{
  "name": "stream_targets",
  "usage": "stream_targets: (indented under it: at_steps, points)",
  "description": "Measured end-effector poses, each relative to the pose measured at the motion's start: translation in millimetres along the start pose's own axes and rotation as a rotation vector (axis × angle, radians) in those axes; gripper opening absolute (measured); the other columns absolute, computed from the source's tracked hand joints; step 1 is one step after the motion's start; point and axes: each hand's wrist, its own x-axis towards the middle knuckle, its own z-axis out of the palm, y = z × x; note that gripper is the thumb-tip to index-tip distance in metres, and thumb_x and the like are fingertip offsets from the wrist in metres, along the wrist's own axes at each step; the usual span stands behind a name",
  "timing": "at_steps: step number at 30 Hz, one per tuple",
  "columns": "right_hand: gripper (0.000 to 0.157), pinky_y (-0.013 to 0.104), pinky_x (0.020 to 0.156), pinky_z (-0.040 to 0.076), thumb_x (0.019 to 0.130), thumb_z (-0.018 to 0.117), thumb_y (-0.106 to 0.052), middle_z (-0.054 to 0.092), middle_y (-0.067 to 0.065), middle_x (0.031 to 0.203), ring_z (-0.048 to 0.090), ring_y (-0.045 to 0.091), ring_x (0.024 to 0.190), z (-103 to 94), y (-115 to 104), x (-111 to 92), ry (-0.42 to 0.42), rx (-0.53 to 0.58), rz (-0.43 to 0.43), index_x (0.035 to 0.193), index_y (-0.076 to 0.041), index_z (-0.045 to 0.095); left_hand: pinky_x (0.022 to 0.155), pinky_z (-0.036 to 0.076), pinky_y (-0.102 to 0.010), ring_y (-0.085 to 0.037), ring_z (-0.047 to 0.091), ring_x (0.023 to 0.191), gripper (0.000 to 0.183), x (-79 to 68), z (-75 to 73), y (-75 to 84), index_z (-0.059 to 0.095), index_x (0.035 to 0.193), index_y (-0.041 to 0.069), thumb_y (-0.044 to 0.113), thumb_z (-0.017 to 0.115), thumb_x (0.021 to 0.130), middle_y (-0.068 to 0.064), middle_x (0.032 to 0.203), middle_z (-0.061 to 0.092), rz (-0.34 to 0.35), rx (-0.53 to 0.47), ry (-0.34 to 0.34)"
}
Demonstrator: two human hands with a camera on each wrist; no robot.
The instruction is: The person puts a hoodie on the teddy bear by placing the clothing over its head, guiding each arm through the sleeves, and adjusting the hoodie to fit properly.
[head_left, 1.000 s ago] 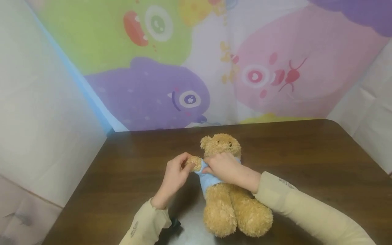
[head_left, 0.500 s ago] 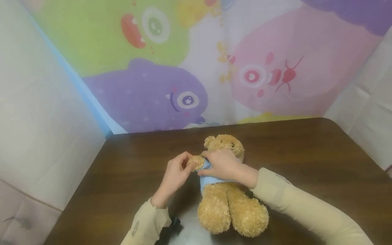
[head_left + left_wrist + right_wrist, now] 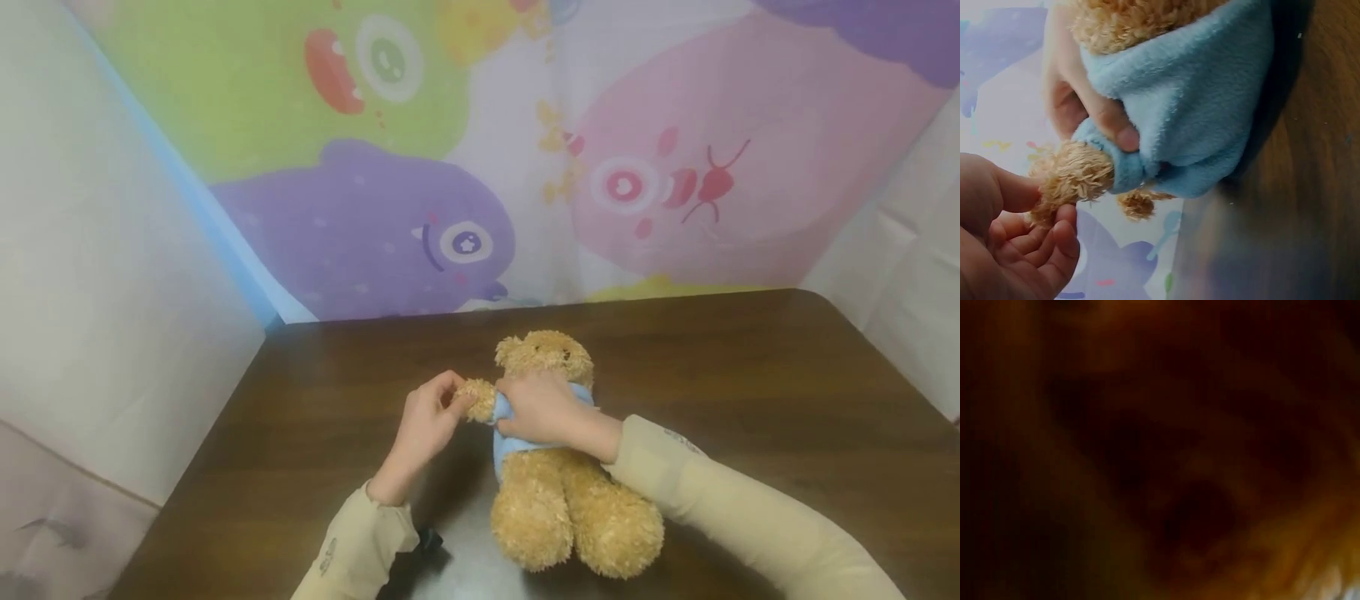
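Note:
A shaggy light-brown teddy bear [image 3: 531, 512] in a light blue fleece top [image 3: 508, 446] stands out against the dark table, its head at the far side and its legs toward me. My left hand [image 3: 423, 425] pinches the end of the bear's arm [image 3: 1082, 172] between thumb and fingers. Over the bear's chest lies my right hand [image 3: 543, 408]. The left wrist view shows that hand's thumb [image 3: 1125, 134] gripping the blue sleeve [image 3: 1127, 169] just above the furry paw. The right wrist view is dark and blurred.
The dark brown wooden table [image 3: 735, 358] reaches back to a cartoon-printed backdrop [image 3: 540, 208]. A white panel stands on the left [image 3: 135, 250], another on the right [image 3: 892, 258]. A small black object [image 3: 429, 542] shows beside my left cuff.
The bear's legs have swung slightly left compared with a second ago. Both hands keep their holds on the arm and sleeve, shifting only a little.

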Motion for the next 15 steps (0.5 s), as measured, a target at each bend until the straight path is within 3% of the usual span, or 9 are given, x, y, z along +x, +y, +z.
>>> stream_targets:
  at_steps: [3,10,12,15]
  points:
    - [0.04,0.036,0.059,0.04,0.069,0.058,-0.04,0.057,-0.003,0.077,0.052,0.018,0.071,1.9,3,-1,0.013,0.01,-0.032,0.099,-0.015,0.057,0.044,0.037,-0.026,-0.011,0.044,0.047,0.006,2.3,-2.6,-2.6,0.055,0.074,0.014,0.017,0.059,0.078,0.003,0.057,0.052,-0.014,-0.017,-0.063]
    - [0.031,0.03,0.084,0.037,0.079,0.056,-0.033,0.055,-0.005,0.106,0.047,0.011,0.098,4.4,23,-17,0.189,0.342,-0.241,0.104,-0.015,0.057,0.046,0.035,-0.026,-0.011,0.042,0.049,0.015,2.9,-23.6,-21.4,0.052,0.071,0.013,0.024,0.061,0.076,-0.002,0.059,0.052,-0.113,-0.026,-0.358]
    - [0.025,0.031,0.084,0.036,0.08,0.056,-0.032,0.053,-0.008,0.105,0.045,0.01,0.099,-0.1,29,-26,0.235,0.351,-0.231,0.1,-0.019,0.059,0.046,0.034,-0.026,-0.011,0.04,0.049,0.018,2.9,-28.5,-24.4,0.051,0.07,0.012,0.025,0.062,0.076,0.0,0.058,0.049,-0.13,0.009,-0.41]
    - [0.022,0.032,0.082,0.037,0.079,0.056,-0.036,0.053,-0.01,0.101,0.045,0.01,0.099,-6.0,34,-40,0.288,0.324,-0.147,0.096,-0.023,0.061,0.047,0.032,-0.025,-0.01,0.036,0.049,0.018,4.6,-31.5,-28.0,0.049,0.071,0.013,0.027,0.061,0.075,0.003,0.058,0.042,-0.129,0.087,-0.454]
